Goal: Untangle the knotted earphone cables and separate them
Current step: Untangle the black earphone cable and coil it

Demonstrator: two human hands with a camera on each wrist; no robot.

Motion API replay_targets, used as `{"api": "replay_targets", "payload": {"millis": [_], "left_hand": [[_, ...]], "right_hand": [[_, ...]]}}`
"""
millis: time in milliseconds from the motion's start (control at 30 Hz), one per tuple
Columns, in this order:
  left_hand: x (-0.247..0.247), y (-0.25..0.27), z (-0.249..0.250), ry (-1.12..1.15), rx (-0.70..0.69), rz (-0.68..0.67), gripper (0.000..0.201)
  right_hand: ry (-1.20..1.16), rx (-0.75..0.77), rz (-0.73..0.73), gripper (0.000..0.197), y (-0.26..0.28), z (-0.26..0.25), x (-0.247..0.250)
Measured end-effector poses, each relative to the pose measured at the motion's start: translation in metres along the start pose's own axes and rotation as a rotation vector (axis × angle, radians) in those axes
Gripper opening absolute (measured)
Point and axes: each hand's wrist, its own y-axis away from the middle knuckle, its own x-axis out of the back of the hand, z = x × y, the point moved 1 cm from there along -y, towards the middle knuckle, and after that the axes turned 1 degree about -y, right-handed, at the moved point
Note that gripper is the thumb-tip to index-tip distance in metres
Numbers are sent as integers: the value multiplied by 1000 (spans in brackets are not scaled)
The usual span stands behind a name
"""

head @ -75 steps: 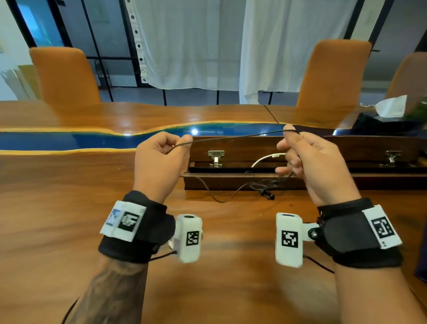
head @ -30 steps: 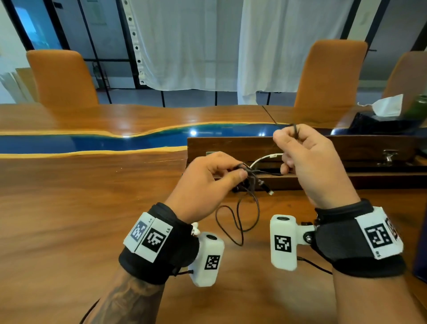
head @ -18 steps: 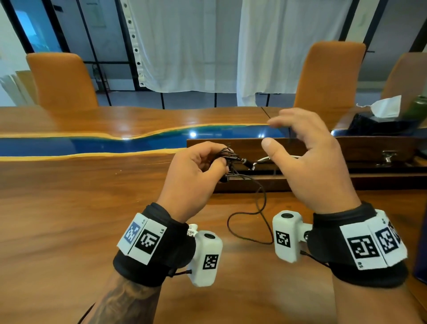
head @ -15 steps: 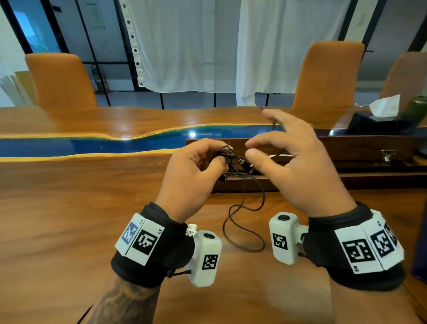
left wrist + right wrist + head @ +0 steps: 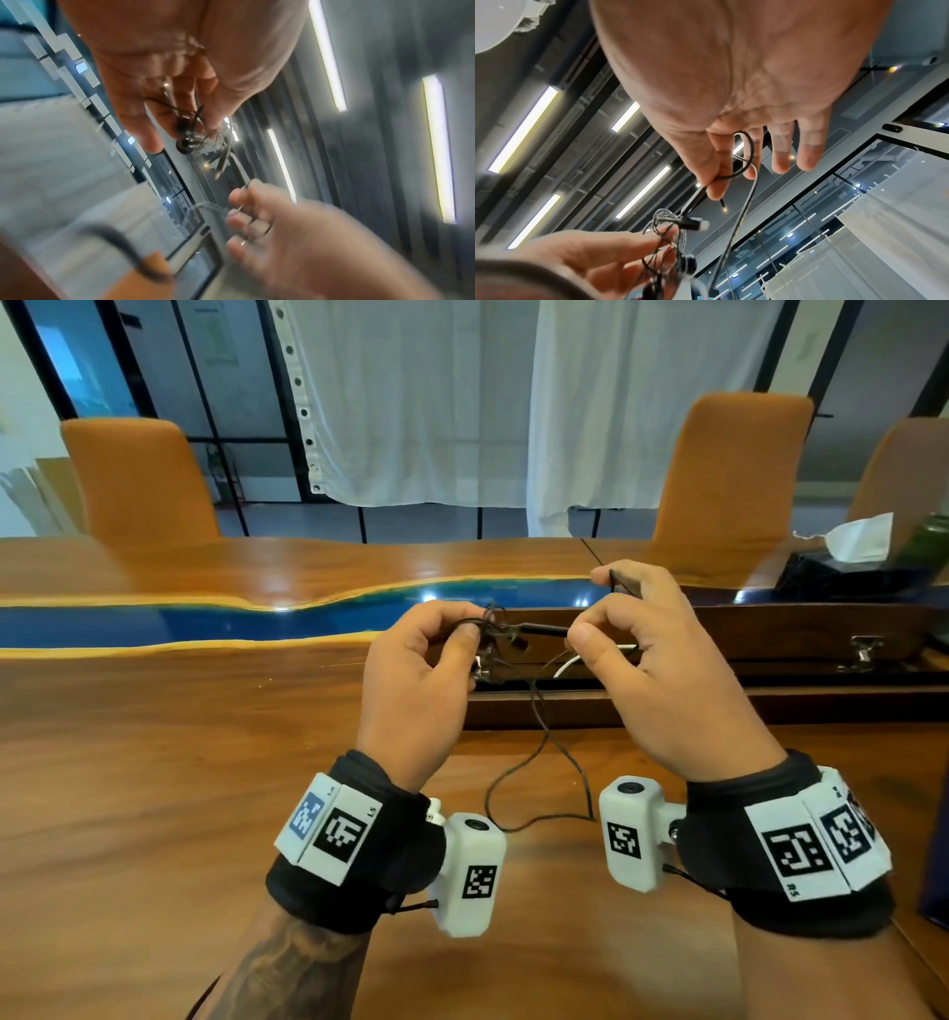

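Across the wooden table (image 5: pixel 154 762), orange chairs (image 5: pixel 144 480) front white curtains (image 5: pixel 411 403).

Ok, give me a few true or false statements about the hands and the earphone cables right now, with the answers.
1. The left hand pinches the knotted bundle of black earphone cables. True.
2. The right hand lies flat on the wooden table. False: it is raised and pinches a black strand running from the knot.
3. A loop of black cable hangs down between the wrists to the table. True.
4. The knot lies on the table. False: it is held in the air.
5. A white cable shows in the open wooden case behind the hands. True.
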Motion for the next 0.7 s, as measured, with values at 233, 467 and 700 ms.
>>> {"api": "replay_targets", "payload": {"millis": [233, 467, 700], "left_hand": [[22, -14, -4, 412, 326, 56, 28], [25, -14, -28, -406, 258, -200, 20], [19, -2, -4, -17, 181, -615, 82]], "right_hand": [[56, -40, 136, 14, 0, 10, 21], [-326, -74, 421, 21, -2, 13, 31], [-407, -54, 76, 18, -1, -5, 3]]}}
